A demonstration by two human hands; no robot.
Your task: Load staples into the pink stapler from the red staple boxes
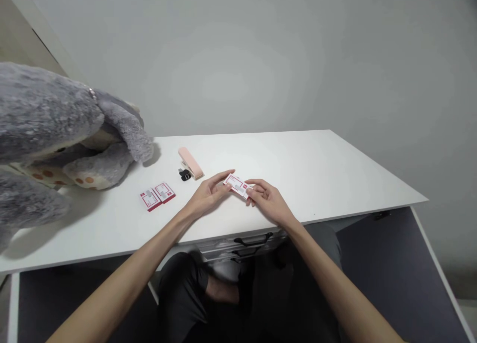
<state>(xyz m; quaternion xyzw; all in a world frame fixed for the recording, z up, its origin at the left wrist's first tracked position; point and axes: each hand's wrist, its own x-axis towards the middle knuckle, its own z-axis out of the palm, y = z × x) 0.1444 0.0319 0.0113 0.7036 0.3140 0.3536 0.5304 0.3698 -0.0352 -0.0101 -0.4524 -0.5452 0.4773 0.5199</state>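
Between my two hands, just above the desk's front half, is a small red-and-white box with a printed label and a grey patch. My left hand grips its left end between thumb and fingers. At the right end, the fingers and thumb of my right hand pinch it. Two similar red-and-white boxes lie side by side on the desk, left of my left hand. Behind them rests a pink stapler, with a small black staple remover beside it.
A large grey plush toy takes up the left end of the white desk. The wall rises behind the desk. Below the front edge, drawers with black handles show between my legs.
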